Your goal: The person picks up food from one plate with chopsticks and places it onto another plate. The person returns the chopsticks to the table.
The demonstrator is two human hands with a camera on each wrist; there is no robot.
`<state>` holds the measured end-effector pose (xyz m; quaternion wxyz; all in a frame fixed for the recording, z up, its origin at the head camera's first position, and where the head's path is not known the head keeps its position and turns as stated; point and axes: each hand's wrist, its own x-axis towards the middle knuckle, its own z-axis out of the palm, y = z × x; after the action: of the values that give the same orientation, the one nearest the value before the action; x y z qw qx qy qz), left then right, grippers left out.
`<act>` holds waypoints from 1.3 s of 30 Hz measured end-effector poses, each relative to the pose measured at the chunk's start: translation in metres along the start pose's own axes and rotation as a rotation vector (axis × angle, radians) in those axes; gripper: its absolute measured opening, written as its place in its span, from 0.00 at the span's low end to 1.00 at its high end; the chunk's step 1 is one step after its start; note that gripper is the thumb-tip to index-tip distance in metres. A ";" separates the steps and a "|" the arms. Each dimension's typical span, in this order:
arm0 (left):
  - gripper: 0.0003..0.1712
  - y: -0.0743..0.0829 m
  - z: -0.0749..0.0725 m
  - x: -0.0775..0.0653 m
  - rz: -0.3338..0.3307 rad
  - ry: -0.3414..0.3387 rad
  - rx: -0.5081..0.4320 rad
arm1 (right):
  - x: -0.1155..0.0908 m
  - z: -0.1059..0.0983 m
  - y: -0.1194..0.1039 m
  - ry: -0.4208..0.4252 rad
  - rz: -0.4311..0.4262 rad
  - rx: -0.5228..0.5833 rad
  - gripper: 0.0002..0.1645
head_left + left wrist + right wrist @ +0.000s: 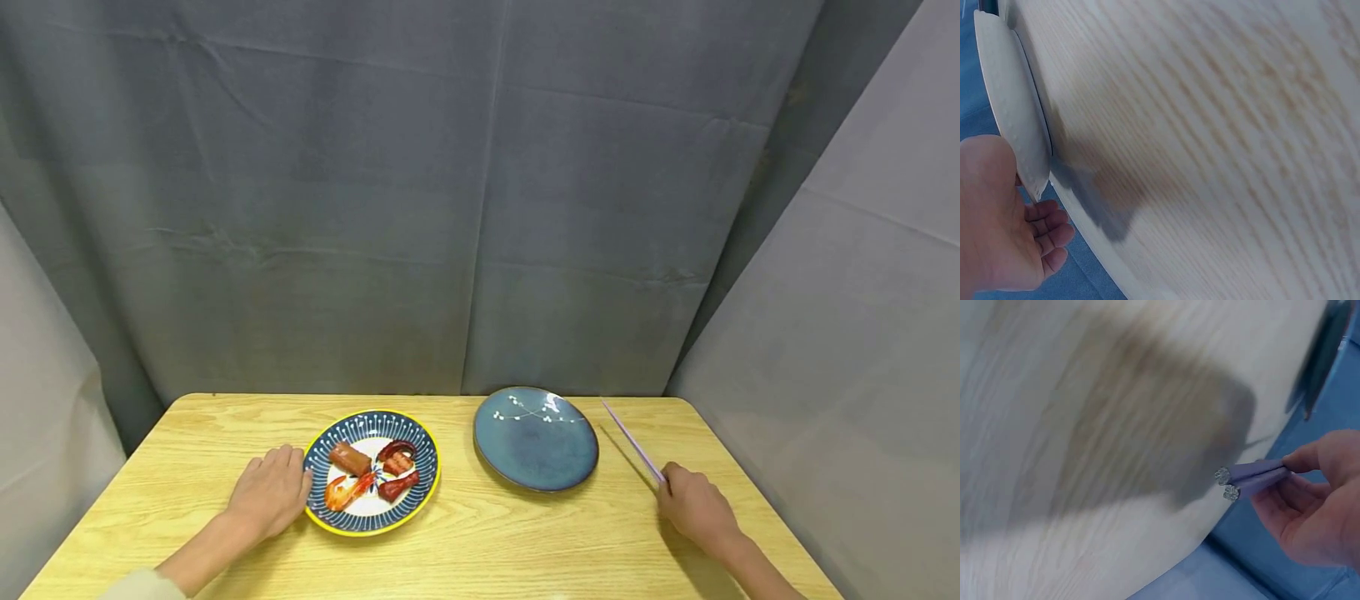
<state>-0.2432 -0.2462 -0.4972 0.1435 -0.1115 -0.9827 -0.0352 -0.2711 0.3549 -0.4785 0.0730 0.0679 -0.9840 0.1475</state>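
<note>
My left hand holds the left rim of a patterned plate with a blue-and-white design and yellow edge. In the left wrist view the thumb overlaps the side of the plate, and the curled fingers lie by its edge. On the plate are a brown sausage-like piece, a shrimp, a dark red drumstick-shaped piece and a reddish scored piece. My right hand grips a pair of purple chopsticks, their tips pointing away; patterned silvery ends show in the right wrist view.
A dark blue plate with a white blossom branch stands right of the patterned plate, near the far edge of the wooden table. Grey curtains hang behind, with pale cloth on both sides.
</note>
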 end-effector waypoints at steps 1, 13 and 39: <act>0.11 0.000 0.000 0.000 0.000 0.001 0.000 | 0.000 -0.002 -0.004 -0.003 0.012 0.031 0.06; 0.11 0.001 -0.001 0.000 -0.006 -0.010 -0.007 | -0.002 -0.015 -0.046 -0.003 0.010 0.268 0.12; 0.10 0.003 -0.002 0.000 -0.008 0.010 0.002 | -0.019 -0.023 -0.133 -0.220 -0.271 0.644 0.09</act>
<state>-0.2416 -0.2432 -0.4950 0.1485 -0.1071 -0.9824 -0.0355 -0.2290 0.2379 -0.4228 -0.0396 0.2328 -0.8712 0.4304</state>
